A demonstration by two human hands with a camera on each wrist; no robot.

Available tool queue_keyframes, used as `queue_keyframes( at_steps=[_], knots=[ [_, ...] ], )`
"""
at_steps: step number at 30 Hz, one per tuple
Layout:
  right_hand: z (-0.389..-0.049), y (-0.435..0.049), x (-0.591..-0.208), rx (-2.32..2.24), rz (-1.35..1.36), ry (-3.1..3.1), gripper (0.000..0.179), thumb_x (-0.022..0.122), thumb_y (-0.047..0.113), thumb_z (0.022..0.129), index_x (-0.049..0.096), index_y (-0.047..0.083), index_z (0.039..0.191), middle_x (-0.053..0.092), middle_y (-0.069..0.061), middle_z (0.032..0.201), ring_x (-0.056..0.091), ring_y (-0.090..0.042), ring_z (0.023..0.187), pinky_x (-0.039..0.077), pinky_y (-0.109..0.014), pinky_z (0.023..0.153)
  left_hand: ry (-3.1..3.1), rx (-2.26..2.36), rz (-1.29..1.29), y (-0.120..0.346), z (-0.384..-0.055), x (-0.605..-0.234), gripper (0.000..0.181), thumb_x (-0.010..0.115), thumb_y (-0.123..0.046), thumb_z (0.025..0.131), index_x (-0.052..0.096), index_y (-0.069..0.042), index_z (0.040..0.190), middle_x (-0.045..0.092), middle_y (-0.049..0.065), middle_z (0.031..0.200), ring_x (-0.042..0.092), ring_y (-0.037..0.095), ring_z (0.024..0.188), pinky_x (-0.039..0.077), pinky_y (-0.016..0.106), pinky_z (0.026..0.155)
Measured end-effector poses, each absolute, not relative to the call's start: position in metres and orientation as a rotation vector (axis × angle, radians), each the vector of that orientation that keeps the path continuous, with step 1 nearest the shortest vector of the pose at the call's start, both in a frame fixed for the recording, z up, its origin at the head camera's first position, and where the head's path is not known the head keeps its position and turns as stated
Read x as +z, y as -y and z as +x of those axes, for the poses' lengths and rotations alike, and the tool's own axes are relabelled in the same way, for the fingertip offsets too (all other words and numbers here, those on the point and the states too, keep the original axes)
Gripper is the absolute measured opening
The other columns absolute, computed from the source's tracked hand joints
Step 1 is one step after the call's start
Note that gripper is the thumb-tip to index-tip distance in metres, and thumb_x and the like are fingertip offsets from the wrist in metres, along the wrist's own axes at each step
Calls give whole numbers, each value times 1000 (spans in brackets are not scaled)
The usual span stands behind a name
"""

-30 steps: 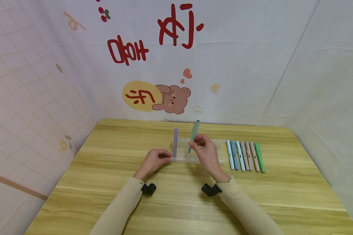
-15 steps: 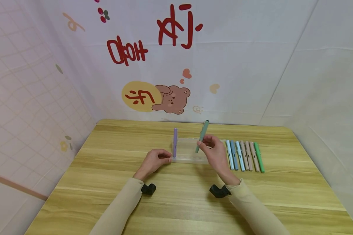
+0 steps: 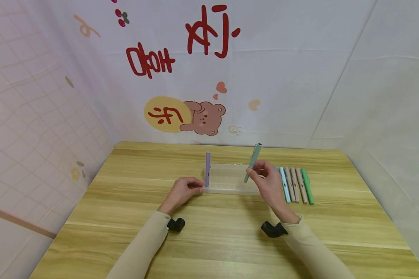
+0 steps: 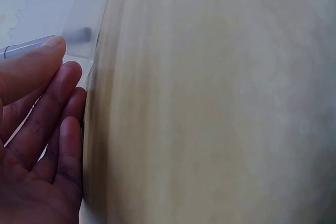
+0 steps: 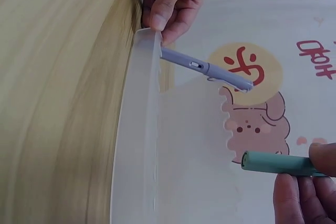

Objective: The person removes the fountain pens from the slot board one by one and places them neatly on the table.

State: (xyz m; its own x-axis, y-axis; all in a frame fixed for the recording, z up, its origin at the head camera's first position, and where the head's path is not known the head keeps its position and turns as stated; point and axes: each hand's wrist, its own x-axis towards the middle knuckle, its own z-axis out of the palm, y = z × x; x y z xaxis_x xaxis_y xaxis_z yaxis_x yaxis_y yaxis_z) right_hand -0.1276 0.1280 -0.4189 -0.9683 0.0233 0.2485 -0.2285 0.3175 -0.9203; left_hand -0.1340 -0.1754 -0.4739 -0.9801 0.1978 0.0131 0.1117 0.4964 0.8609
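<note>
A clear plastic pen stand (image 3: 227, 190) with a scalloped rear edge lies across the table's middle. My left hand (image 3: 186, 192) pinches its left end between thumb and fingers, seen closely in the right wrist view. Beside that hand a purple pen (image 3: 207, 170) stands upright in the stand, its clip toward the top. My right hand (image 3: 269, 185) grips a sage-green pen (image 3: 255, 157) between thumb and fingertips. This pen tilts, with its clip end up and its lower end over the stand's right part. In the right wrist view that lower end (image 5: 254, 161) appears apart from the stand's front ledge.
Right of the stand lies a row of pens: a light blue pen (image 3: 285, 185), several brown pens (image 3: 294, 185) and a bright green pen (image 3: 308, 186). My right hand hides the row's left end. A printed cloth wall (image 3: 282, 97) rises behind the wooden table (image 3: 209, 240).
My right hand has moved rightward along the stand with the sage-green pen, now covering the leftmost pens of the row. My left hand and the purple pen have stayed in place.
</note>
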Motion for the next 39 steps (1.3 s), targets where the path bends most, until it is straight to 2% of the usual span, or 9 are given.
queue_keyframes(
  at_steps=[18, 24, 34, 39],
  knots=[
    [-122, -166, -411, 1606, 96, 2401, 36, 72, 27, 100, 64, -2, 120, 69, -17, 114, 64, -3, 95, 50, -15, 78, -2649, 1504, 275, 175, -134, -475, 12, 79, -14, 93, 80, -11, 104, 75, -2, 99, 66, 10, 89, 54, 34, 84],
    [-121, -180, -409, 1574, 62, 2381, 38, 73, 29, 99, 65, -2, 119, 70, -15, 111, 66, -2, 93, 50, -16, 76, -2651, 1506, 277, 175, -134, -475, 12, 80, -14, 93, 80, -11, 104, 76, -2, 99, 66, 10, 89, 55, 34, 83],
    [-120, -206, -407, 1572, -43, 2336, 37, 75, 27, 97, 65, -1, 121, 68, 7, 102, 65, 1, 90, 51, -14, 76, -2648, 1512, 281, 175, -134, -476, 12, 79, -13, 93, 80, -10, 104, 76, -1, 100, 66, 11, 89, 55, 33, 83],
    [-118, -218, -406, 1559, -77, 2333, 37, 74, 29, 98, 65, 0, 120, 67, 12, 100, 66, 2, 90, 52, -13, 74, -2649, 1510, 281, 175, -134, -475, 12, 79, -13, 93, 80, -10, 104, 76, -1, 100, 66, 11, 89, 55, 34, 83]
  ],
)
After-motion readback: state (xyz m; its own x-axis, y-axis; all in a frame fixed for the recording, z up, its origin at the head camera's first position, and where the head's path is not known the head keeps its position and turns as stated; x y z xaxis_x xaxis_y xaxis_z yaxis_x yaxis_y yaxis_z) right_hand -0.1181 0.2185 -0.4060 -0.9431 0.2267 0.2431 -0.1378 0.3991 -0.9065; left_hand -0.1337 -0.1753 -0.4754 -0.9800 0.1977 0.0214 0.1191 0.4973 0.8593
